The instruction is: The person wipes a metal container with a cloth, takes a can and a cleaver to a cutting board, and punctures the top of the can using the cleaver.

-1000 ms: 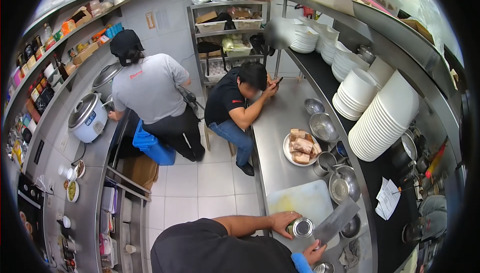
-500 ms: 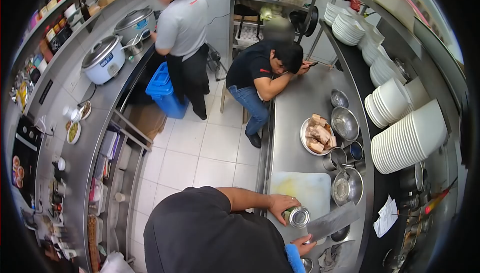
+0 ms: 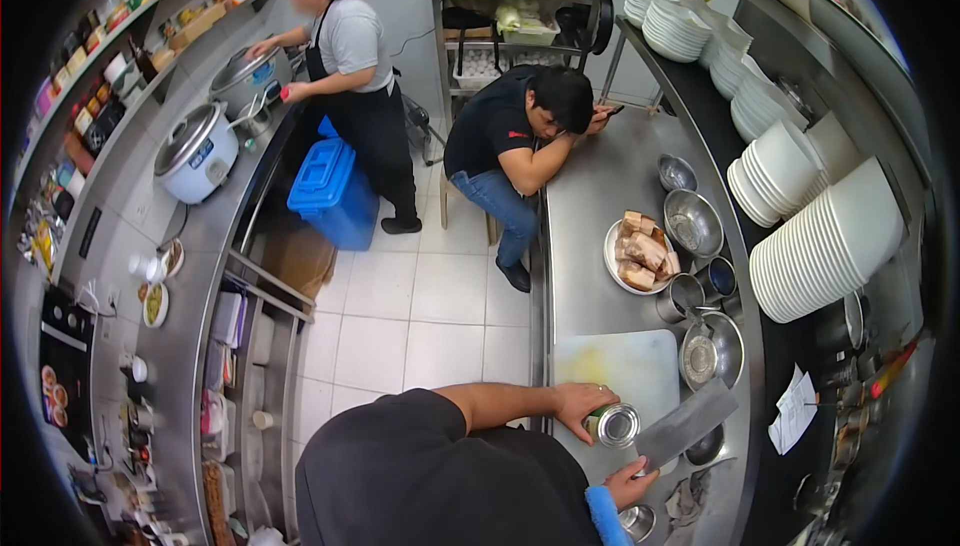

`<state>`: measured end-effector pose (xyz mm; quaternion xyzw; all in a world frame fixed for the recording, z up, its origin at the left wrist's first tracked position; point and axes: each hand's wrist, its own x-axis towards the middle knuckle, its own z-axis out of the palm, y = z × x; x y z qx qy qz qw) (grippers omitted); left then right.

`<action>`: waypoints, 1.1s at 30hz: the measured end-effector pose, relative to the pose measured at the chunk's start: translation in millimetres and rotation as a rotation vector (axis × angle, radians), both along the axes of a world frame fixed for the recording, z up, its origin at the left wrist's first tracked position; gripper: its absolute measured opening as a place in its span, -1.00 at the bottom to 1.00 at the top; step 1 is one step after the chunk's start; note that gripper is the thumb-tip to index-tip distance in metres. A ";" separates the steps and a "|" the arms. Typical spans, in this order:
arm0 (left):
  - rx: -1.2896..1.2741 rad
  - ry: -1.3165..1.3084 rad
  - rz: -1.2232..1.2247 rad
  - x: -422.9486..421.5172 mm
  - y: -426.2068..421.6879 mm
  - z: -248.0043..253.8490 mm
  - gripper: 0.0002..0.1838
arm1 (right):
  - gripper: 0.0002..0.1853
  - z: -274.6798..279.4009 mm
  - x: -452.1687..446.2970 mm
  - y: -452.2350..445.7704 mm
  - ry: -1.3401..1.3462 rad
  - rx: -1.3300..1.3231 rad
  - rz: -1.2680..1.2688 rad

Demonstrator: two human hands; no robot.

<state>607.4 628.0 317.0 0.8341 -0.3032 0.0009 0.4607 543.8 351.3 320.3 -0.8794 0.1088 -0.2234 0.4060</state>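
My left hand (image 3: 584,409) is wrapped round the side of a can (image 3: 617,426) with a silvery top, at the lower edge of a white cutting board (image 3: 630,371). In my right hand (image 3: 628,484) is a cleaver (image 3: 686,426), its broad blade slanting up to the right, beside the can. The fingers of the right hand are closed on the handle end. A yellowish stain marks the board. Above it, a white bowl (image 3: 611,264) holds chunks of meat (image 3: 643,249).
A seated person (image 3: 510,136) leans on the counter holding a phone; another person (image 3: 350,56) stands at the rice cookers (image 3: 197,153). Metal bowls (image 3: 693,223) line the counter's right side. Stacked white bowls (image 3: 810,266) fill the shelf. A blue bin (image 3: 333,191) stands on the floor.
The view has shifted. The standing person has turned toward the rice cookers, with one hand now on a lid. My left hand stays on the can, and the cleaver remains in my right hand.
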 end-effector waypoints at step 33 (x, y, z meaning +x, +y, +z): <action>-0.036 -0.031 -0.001 1.4 -1.0 -1.2 0.19 | -0.54 78.3 -14.8 45.2 0.078 0.118 0.009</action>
